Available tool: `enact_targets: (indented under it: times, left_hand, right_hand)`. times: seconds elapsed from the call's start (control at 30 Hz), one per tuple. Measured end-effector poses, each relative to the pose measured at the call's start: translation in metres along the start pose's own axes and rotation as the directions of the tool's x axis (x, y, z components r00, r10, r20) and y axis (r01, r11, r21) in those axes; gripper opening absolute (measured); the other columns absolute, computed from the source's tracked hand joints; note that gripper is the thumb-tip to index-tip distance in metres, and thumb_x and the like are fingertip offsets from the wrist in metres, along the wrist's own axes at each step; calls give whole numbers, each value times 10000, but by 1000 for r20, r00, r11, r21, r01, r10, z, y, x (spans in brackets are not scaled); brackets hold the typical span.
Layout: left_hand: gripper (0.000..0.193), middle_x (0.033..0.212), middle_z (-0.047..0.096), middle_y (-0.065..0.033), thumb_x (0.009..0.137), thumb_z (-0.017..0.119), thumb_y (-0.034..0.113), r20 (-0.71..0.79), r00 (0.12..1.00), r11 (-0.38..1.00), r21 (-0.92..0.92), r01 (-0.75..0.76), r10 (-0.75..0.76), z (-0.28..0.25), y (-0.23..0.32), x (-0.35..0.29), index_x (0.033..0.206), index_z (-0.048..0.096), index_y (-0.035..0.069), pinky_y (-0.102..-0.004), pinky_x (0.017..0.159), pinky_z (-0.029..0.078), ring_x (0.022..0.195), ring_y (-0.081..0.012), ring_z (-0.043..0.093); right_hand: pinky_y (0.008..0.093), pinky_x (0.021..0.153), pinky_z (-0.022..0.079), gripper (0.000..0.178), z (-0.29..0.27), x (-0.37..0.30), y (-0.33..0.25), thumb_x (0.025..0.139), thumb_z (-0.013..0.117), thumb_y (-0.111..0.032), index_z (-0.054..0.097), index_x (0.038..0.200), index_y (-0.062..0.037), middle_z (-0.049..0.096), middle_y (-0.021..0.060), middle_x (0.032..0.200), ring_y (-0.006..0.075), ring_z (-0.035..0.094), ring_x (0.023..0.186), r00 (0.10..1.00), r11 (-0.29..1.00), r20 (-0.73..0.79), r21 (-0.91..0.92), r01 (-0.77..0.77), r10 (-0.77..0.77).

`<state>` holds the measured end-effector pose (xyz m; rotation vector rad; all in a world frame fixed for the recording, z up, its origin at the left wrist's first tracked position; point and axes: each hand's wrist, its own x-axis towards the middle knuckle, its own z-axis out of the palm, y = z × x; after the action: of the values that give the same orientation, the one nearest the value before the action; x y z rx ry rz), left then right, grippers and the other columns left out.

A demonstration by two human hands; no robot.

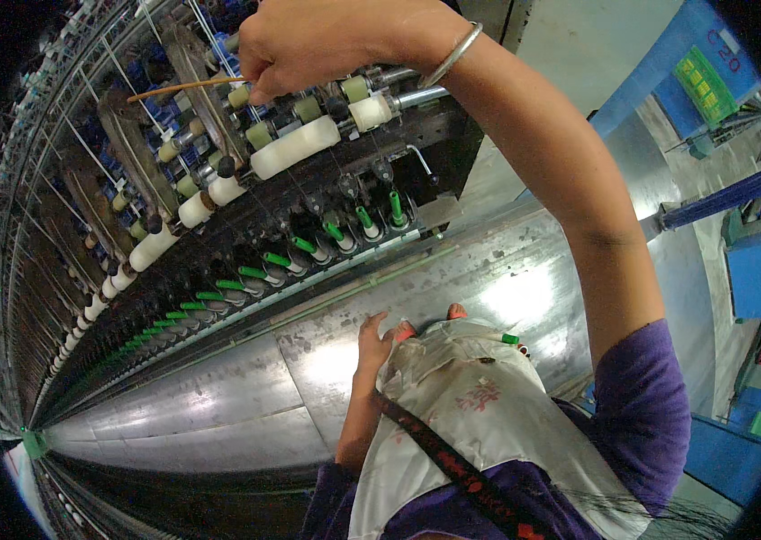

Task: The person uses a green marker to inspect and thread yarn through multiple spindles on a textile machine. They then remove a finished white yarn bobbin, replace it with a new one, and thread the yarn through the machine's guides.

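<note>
My right hand [304, 45] is closed around one end of a thin brown stick [184, 87], reaching over the top of a long spinning machine. The stick points left across the roller arms [133, 148]. Just below that hand are small olive rollers [307, 110] and a thick white roller [295, 148]. My left hand [371, 342] hangs low beside my white apron [462, 378], fingers apart, holding nothing. Further down the machine runs a row of green bobbins [305, 245] on spindles, curving away to the far left.
A small metal crank [420, 160] sticks out near the machine's end. Grey metal floor plates [218, 387] line the aisle. To the right stand blue bins [754, 279] and a dark blue bar [727, 193]. A green tube [510, 339] sits at the apron's edge.
</note>
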<state>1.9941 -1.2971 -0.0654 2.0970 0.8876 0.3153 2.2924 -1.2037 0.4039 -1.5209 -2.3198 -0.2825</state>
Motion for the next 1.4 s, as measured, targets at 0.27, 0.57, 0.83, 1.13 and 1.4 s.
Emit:
enact_targets:
  times: [0.27, 0.57, 0.83, 1.13, 1.4]
  left_hand:
    - [426, 1124, 602, -201, 761, 688, 77, -2, 999, 998, -30, 53, -53, -4, -10, -4, 1171, 575, 71, -406, 932, 434, 1070, -375, 554]
    - [435, 1122, 593, -210, 754, 678, 97, -11, 994, 994, -2, 112, -112, -20, -28, -22, 1172, 564, 64, -437, 927, 428, 1068, -398, 537]
    - [432, 1098, 601, -211, 745, 690, 112, -18, 987, 985, 66, 161, -160, -22, -56, -42, 1156, 571, 52, -429, 901, 449, 1026, -383, 562]
    - [362, 1086, 621, -200, 787, 642, 312, -35, 719, 719, -82, 690, -694, 55, -144, -97, 1031, 630, 45, -419, 780, 473, 966, -343, 597]
    - [401, 948, 691, -154, 715, 675, 325, -323, 131, 280, -474, 835, -937, 26, -267, -362, 969, 693, 15, -382, 768, 514, 863, -272, 662]
  right_hand:
    - [459, 590, 473, 251, 2, -24, 0, 826, 599, -206, 653, 718, 14, 607, 197, 665, 360, 591, 605, 988, 990, -140, -132, 50, -69]
    - [364, 786, 410, 106, 26, -92, -5, 786, 666, -217, 691, 787, -115, 588, 35, 723, 223, 560, 857, 895, 971, -427, -130, -202, 129]
    - [391, 840, 406, 107, 25, -86, -17, 762, 677, -142, 632, 775, -46, 610, 81, 805, 275, 566, 920, 910, 957, -389, -179, -229, 145]
    - [406, 874, 402, 104, 78, -109, 19, 823, 648, -92, 625, 851, 6, 634, 132, 954, 290, 545, 972, 864, 939, -455, -146, -312, 217]
    - [451, 803, 489, 198, 83, -76, -76, 900, 549, -134, 682, 851, 4, 651, 188, 915, 308, 596, 853, 723, 830, -636, -227, -510, 270]
